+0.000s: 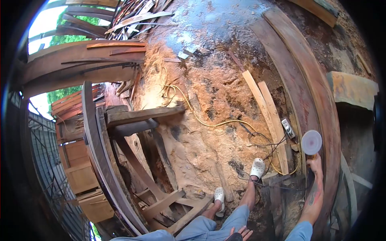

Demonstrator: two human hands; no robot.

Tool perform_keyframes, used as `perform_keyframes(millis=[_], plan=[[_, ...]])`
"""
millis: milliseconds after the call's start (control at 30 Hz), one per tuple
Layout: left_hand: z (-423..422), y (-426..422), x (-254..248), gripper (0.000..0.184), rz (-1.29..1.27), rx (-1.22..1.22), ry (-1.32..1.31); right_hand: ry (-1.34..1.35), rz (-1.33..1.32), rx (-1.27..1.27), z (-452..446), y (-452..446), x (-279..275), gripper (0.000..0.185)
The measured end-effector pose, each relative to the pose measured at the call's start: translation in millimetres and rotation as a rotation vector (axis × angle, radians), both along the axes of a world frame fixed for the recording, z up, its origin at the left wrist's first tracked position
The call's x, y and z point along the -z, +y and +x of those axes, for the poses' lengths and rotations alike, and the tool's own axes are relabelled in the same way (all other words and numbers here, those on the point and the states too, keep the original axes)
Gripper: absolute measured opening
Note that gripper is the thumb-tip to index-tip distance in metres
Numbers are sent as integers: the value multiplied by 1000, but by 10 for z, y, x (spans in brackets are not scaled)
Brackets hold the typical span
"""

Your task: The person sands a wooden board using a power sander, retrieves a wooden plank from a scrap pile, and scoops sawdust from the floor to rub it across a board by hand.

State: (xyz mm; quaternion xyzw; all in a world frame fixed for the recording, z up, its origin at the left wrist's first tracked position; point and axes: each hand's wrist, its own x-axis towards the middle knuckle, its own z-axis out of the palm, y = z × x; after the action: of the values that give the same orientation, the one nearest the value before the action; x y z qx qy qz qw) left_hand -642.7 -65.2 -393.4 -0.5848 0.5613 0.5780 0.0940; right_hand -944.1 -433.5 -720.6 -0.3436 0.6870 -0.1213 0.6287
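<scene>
My right hand [314, 162] is wrapped round the grip of a tool with a round pale disc [311, 142], which has a small reddish centre. The disc is over the long brown plank [321, 100] on the right. A dark cable [281, 186] runs across toward my right forearm; its end is hidden. At the bottom edge, close to my lap, my left hand [243, 232] has its fingers stretched apart. Something dark lies right beside it, too cut off to name.
A white power strip [288, 128] lies left of the disc, near two pale wood strips [267, 112]. A yellow cord [209, 123] winds over the sawdust-covered ground [189, 144]. Timber framing [148, 116] and a curved beam [96, 152] stand on the left. Scrap wood [136, 20] is piled behind.
</scene>
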Motion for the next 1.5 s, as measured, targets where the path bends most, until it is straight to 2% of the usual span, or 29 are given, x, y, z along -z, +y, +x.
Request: perform_keyframes(millis=[67, 133, 200, 267, 367, 500, 567, 667, 800, 900, 967, 1133, 1200, 1333, 1400, 1433, 1500], plan=[[-25, 209, 120, 81, -47, 206, -55, -1, -86, 38, 107, -23, -111, 48], [-38, 199, 106, 82, -54, 186, -49, 249, -189, -42, 208, -25, -339, 47], [-35, 145, 40, 83, -54, 175, -32, 271, -238, -65, 225, 19, -375, 49], [-42, 83, 3, 73, -68, 148, -27, 310, -274, 9, 231, 71, -361, 51], [-40, 94, 27, 72, -59, 139, -23, 286, -237, -18, 166, 70, -385, 53], [-25, 131, 44, 70, -46, 141, -20, 284, -341, 1, 65, 197, -178, 49], [-20, 143, 55, 69, -47, 139, -19, 498, -367, -151, 58, 189, -212, 47], [-18, 160, 61, 68, -51, 133, -19, 430, -388, -36, 90, 166, -258, 46], [-43, 188, 77, 66, -55, 117, -13, 443, -402, -76, 82, 145, -274, 46], [-62, 211, 85, 64, -59, 112, -6, 342, -339, 11, 109, 137, -314, 46], [-62, 230, 96, 64, -61, 101, -5, 434, -360, -35, 100, 160, -302, 46], [-52, 276, 143, 61, -71, 70, 10, 431, -264, -55, 67, 139, -315, 49], [-61, 298, 167, 60, -79, 58, 22, 432, -371, -40, 93, 168, -302, 48], [-85, 424, 221, 59, -103, 37, 47, 504, -300, -140, 46, 279, -347, 66], [-87, 369, 193, 56, -117, 21, 50, 720, -291, -186, -57, 570, -174, 79], [-77, 247, 126, 53, -120, 6, 47, 694, -238, -205, -74, 652, -231, 88], [-48, 67, -13, 48, -128, -24, 50, 778, -204, -219, 11, 886, -447, 92]])
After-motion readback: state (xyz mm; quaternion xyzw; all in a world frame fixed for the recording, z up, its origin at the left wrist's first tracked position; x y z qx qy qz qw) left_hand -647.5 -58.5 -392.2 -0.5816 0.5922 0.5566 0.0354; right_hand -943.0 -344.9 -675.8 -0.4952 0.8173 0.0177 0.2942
